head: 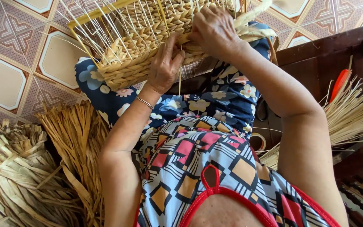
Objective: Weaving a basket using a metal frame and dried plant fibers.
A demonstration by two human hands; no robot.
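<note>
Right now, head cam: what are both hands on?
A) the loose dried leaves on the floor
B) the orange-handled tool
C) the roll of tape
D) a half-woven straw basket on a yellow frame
D: left hand and right hand both grip the half-woven basket resting on the lap; the orange-handled tool lies untouched.

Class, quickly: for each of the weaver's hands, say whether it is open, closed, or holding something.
Left hand: closed, fingers gripping the woven basket wall.
Right hand: closed, fingers curled on a braided strand at the basket's edge.
</note>
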